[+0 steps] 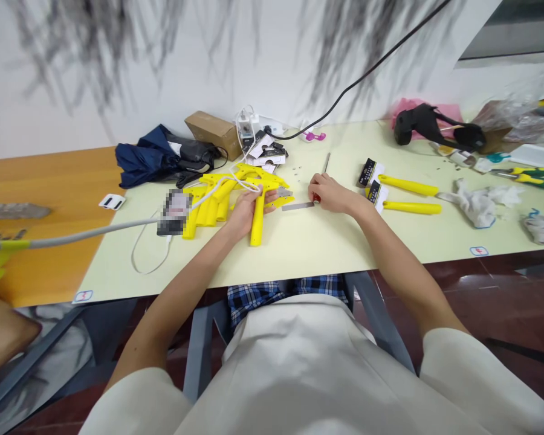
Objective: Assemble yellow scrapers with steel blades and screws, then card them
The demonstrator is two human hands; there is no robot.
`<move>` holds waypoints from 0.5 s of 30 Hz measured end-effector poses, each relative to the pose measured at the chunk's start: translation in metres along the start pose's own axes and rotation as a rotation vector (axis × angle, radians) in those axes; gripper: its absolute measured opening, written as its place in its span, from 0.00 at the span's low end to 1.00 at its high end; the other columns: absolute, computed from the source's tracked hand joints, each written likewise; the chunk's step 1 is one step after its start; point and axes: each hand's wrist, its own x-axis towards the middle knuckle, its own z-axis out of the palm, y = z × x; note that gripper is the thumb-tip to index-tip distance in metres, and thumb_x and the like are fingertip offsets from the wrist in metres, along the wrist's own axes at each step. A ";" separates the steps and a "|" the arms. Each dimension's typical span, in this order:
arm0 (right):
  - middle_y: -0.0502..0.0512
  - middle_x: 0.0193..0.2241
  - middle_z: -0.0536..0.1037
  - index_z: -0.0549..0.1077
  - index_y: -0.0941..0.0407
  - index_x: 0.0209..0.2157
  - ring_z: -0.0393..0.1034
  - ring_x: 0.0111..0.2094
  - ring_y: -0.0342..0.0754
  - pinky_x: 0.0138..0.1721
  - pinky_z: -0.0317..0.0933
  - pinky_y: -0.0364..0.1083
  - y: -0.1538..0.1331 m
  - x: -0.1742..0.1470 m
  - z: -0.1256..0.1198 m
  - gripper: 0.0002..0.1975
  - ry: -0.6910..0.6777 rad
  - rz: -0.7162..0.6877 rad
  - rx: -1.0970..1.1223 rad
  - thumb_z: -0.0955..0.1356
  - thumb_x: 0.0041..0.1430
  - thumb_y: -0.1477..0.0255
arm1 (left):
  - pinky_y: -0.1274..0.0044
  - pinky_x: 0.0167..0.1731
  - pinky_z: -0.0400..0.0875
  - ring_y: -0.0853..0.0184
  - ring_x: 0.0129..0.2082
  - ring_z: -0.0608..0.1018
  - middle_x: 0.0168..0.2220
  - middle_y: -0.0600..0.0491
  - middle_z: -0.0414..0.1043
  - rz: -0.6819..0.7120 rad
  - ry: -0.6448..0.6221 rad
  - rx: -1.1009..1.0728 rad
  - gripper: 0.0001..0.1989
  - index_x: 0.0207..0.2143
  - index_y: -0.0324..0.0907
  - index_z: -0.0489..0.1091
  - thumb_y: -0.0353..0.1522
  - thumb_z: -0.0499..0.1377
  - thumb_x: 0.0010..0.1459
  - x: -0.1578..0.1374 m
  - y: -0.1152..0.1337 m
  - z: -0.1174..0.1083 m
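Observation:
My left hand is closed round a yellow plastic scraper handle, whose grip hangs down toward me. A grey metal piece shows at its head, beside my fingertips. To the right, my right hand is closed on a screwdriver; its thin shaft points away from me and a bit of red shows below the fingers. A flat metal strip lies on the table, its right end by my right hand. More yellow handles lie heaped left of my left hand.
Two yellow scrapers with black-and-white blade covers lie right of my right hand. Behind are small boxes, a cardboard box and a navy umbrella. A grey cable crosses at left. Crumpled gloves and yellow-green cutters lie at right.

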 end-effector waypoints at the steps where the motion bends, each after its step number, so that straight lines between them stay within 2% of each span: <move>1: 0.70 0.52 0.74 0.78 0.58 0.41 0.67 0.53 0.65 0.55 0.61 0.58 -0.003 0.000 -0.001 0.15 0.030 -0.004 0.004 0.65 0.59 0.86 | 0.74 0.41 0.87 0.58 0.52 0.89 0.50 0.40 0.87 -0.013 0.002 0.001 0.10 0.47 0.40 0.77 0.38 0.64 0.74 0.000 -0.001 0.002; 3: 0.69 0.51 0.76 0.78 0.58 0.46 0.68 0.53 0.65 0.57 0.59 0.59 -0.012 0.002 0.000 0.16 0.128 -0.028 0.029 0.63 0.64 0.84 | 0.72 0.45 0.87 0.56 0.53 0.89 0.49 0.40 0.88 -0.027 -0.002 0.002 0.14 0.48 0.39 0.78 0.42 0.64 0.74 -0.002 -0.002 0.005; 5: 0.68 0.51 0.78 0.78 0.59 0.51 0.70 0.54 0.65 0.58 0.58 0.59 -0.026 0.006 0.004 0.14 0.216 -0.065 0.057 0.63 0.72 0.78 | 0.71 0.46 0.87 0.55 0.53 0.89 0.48 0.39 0.88 -0.018 -0.004 -0.001 0.16 0.48 0.39 0.79 0.43 0.63 0.75 -0.002 -0.004 0.006; 7: 0.68 0.53 0.78 0.79 0.59 0.56 0.70 0.54 0.66 0.58 0.59 0.58 -0.041 0.012 0.012 0.15 0.219 -0.099 0.046 0.66 0.77 0.67 | 0.72 0.45 0.87 0.56 0.51 0.89 0.46 0.40 0.88 0.007 0.018 -0.003 0.17 0.48 0.39 0.79 0.44 0.62 0.75 -0.001 -0.004 0.006; 9: 0.70 0.58 0.76 0.80 0.58 0.60 0.69 0.56 0.67 0.58 0.59 0.59 -0.052 0.018 0.021 0.20 0.186 -0.130 0.010 0.69 0.78 0.59 | 0.73 0.43 0.87 0.57 0.49 0.90 0.45 0.41 0.88 0.032 0.054 -0.009 0.17 0.46 0.40 0.78 0.45 0.62 0.75 0.000 -0.003 0.005; 15: 0.71 0.62 0.74 0.82 0.57 0.63 0.66 0.62 0.69 0.62 0.59 0.61 -0.059 0.030 0.039 0.21 0.197 -0.121 -0.015 0.69 0.80 0.60 | 0.73 0.40 0.87 0.57 0.47 0.90 0.44 0.43 0.87 0.064 0.108 -0.048 0.19 0.44 0.42 0.75 0.50 0.64 0.72 0.005 0.002 -0.002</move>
